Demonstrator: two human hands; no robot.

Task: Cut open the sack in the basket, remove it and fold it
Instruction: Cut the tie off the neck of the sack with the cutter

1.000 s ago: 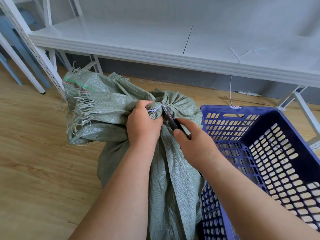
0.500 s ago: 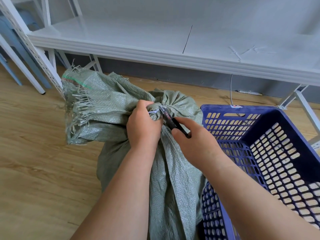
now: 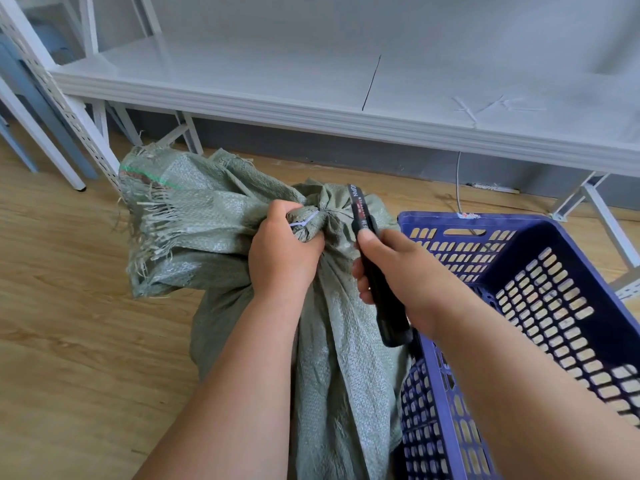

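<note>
Sack [image 3: 332, 341] neck's bunched in our left hand [image 3: 282, 258], white tie [image 3: 302, 223] uncut; right hand [image 3: 401, 282] has its grip around the knife [image 3: 372, 271]. Next we reckon: blade under that tie.

Both hands working at the sack's tied neck

The left hand [image 3: 282, 258] grips the bunched neck of the sack [image 3: 214, 216]; just right of it, the right hand [image 3: 408, 282] holds a black knife [image 3: 375, 271], tip pointing up.
</note>
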